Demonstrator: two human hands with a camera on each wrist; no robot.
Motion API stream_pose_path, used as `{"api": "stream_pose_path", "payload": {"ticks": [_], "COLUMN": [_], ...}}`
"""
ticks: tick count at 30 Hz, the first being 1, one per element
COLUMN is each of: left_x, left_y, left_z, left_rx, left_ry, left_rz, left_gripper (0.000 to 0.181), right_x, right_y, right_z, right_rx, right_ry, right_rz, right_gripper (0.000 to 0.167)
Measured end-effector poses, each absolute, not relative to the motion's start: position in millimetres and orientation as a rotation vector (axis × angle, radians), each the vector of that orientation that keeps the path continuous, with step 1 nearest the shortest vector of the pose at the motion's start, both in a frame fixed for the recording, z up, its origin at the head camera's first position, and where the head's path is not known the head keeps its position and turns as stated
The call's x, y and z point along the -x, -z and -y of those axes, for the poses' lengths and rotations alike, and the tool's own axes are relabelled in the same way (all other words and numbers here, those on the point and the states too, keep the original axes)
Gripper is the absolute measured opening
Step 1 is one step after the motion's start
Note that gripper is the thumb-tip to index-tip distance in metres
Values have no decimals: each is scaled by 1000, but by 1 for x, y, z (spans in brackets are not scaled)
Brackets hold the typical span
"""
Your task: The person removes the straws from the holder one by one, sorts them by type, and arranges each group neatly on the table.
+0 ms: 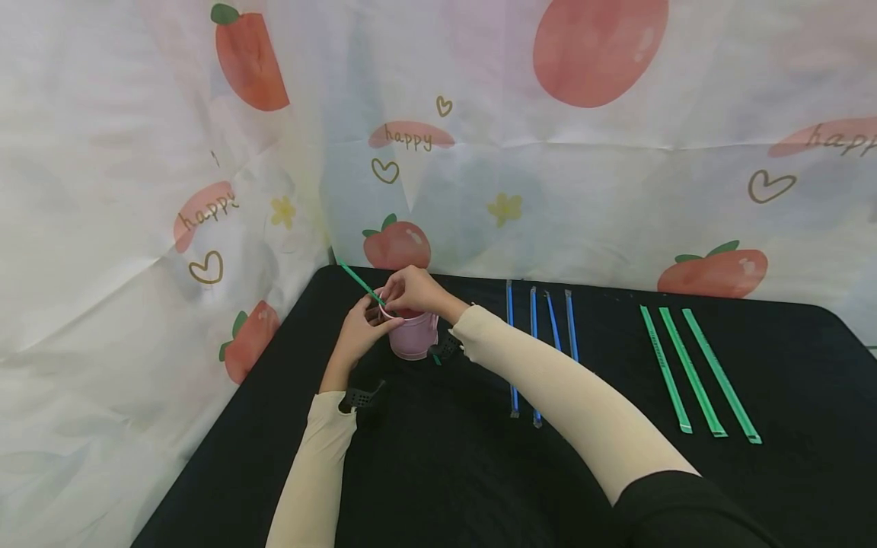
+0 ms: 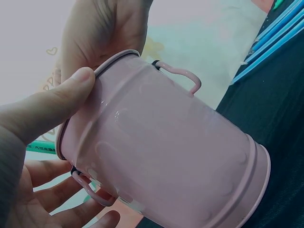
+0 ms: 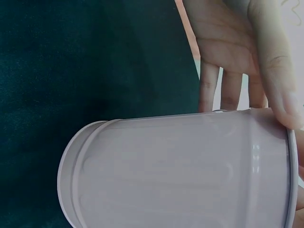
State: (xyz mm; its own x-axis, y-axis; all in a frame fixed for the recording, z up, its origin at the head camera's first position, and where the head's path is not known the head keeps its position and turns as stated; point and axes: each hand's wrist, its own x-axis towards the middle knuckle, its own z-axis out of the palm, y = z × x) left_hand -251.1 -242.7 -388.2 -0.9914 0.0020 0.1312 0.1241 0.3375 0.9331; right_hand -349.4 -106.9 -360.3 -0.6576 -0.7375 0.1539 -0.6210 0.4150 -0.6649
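A pink bucket (image 1: 412,337) with small side handles stands at the far left of the black table. My left hand (image 1: 359,332) holds it from the left, thumb on the rim and fingers along the far side by a handle. Over the mouth, my right hand (image 1: 415,292) bends down from the right, with fingertips at the rim pinching the lower end of a slim green packet (image 1: 359,279). That packet slants up to the left past the rim. In the left wrist view, the bucket (image 2: 161,137) hides the right fingertips.
Several slim blue packets (image 1: 534,312) lie side by side right of the bucket, partly under the right sleeve. Farther right are three long green packets (image 1: 692,373). A small green tip (image 1: 437,359) shows beside the bucket's base. A printed cloth (image 1: 582,175) hangs behind the table.
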Motion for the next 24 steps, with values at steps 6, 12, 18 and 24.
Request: {"api": "stream_pose_path", "payload": {"ticks": [6,12,18,24], "left_x": [251,252,253,262], "left_y": [389,389,391,402], "left_z": [243,243,244,249], "left_rx": [120,110,103,119], "left_ry": [1752,1748,1743,1754], "left_rz": [2476,2474,2495,2488], "left_gripper": [68,67,68,72], "right_x": [349,348,348,350], "right_y": [361,362,360,358], "right_z": [106,106,104,101], "right_rx": [1252,1254,1196,1066], "right_ry": [1048,1043,1103,1282], "right_rz": [-2493,-2488,-2456,-2316], "right_gripper": [13,13,12,18]}}
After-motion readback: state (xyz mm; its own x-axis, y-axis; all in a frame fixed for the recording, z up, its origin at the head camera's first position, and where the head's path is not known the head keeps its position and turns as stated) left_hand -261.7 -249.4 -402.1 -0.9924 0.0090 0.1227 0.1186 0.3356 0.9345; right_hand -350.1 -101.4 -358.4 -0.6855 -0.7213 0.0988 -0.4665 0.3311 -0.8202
